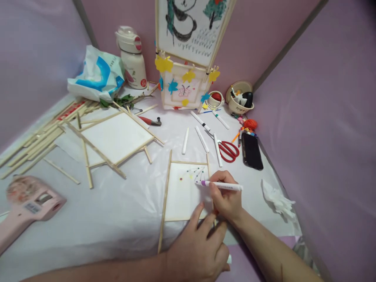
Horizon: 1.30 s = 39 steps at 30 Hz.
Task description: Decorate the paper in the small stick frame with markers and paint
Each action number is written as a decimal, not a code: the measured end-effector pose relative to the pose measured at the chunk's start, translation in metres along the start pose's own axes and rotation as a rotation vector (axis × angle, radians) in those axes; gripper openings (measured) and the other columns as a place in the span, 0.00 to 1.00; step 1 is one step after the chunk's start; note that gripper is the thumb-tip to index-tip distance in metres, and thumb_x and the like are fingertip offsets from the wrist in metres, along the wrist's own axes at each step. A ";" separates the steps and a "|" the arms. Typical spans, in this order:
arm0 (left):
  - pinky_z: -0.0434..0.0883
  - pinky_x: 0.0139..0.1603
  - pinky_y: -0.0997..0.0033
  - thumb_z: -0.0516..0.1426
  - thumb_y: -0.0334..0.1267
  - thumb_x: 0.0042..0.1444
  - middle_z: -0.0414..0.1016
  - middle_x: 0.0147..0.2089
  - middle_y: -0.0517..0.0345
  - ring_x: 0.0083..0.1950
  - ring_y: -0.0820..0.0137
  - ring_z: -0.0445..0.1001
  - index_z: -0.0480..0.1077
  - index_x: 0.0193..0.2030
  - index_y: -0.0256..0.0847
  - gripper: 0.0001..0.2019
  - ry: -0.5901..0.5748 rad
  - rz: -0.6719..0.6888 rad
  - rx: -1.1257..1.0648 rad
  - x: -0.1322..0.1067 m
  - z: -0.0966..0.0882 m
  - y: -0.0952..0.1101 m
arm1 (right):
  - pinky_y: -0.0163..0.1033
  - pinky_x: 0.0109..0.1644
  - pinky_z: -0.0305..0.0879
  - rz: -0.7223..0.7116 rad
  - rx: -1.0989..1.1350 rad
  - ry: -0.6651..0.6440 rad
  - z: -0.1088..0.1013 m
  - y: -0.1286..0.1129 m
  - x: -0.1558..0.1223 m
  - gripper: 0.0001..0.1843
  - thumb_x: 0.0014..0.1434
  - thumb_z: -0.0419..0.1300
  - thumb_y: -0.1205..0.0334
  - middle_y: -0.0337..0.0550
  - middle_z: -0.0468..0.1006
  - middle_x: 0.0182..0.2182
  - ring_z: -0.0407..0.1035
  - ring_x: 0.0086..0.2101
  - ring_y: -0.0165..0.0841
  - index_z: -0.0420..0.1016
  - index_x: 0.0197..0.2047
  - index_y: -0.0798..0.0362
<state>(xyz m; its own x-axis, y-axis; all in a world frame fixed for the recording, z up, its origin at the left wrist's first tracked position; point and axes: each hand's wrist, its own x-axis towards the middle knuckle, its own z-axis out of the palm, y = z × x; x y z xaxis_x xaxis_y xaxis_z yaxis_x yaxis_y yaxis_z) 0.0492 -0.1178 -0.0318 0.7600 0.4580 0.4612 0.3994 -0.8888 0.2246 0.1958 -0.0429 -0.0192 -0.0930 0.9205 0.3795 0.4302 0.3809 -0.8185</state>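
Note:
My right hand [226,199] is closed round a white marker [223,185] with a purple tip, which touches the small paper panel [185,192] framed with wooden sticks. Coloured dots and thin lines are drawn on the panel near the tip. My left hand [196,250] lies at the panel's lower edge, fingers stretched over the frame's bottom stick, with a small white thing that I cannot make out at its palm.
Several white markers [202,139], red scissors [229,150] and a black phone [252,150] lie beyond the panel. A larger stick frame [114,137], loose sticks [35,141], a pink hair dryer [26,203], a decorated lantern [185,51], a bottle [132,58] and crumpled tissue [277,199] surround them.

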 end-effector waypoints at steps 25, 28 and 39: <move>0.42 0.65 0.35 0.55 0.49 0.66 0.76 0.53 0.43 0.59 0.46 0.68 0.70 0.37 0.39 0.15 0.028 0.002 -0.042 -0.001 0.002 -0.007 | 0.41 0.33 0.64 -0.034 0.036 -0.029 0.000 0.006 -0.002 0.04 0.60 0.59 0.68 0.39 0.71 0.29 0.67 0.30 0.33 0.69 0.36 0.50; 0.42 0.65 0.35 0.53 0.49 0.68 0.75 0.53 0.43 0.59 0.46 0.68 0.70 0.38 0.39 0.15 0.022 0.000 -0.047 -0.002 0.003 -0.007 | 0.41 0.33 0.63 -0.024 0.040 -0.025 0.000 0.006 -0.002 0.04 0.60 0.59 0.68 0.39 0.70 0.29 0.67 0.29 0.33 0.69 0.35 0.50; 0.39 0.65 0.34 0.51 0.48 0.69 0.75 0.54 0.43 0.59 0.46 0.68 0.71 0.39 0.38 0.16 0.021 -0.006 -0.042 -0.002 0.002 -0.005 | 0.40 0.34 0.64 -0.013 0.030 -0.035 -0.001 0.007 -0.003 0.03 0.61 0.59 0.68 0.39 0.71 0.30 0.67 0.30 0.32 0.70 0.36 0.50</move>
<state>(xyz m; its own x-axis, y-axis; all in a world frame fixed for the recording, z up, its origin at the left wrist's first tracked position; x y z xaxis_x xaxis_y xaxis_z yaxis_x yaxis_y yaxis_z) 0.0465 -0.1140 -0.0361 0.7464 0.4634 0.4776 0.3816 -0.8860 0.2633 0.1997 -0.0430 -0.0260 -0.1298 0.9179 0.3750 0.4018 0.3944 -0.8264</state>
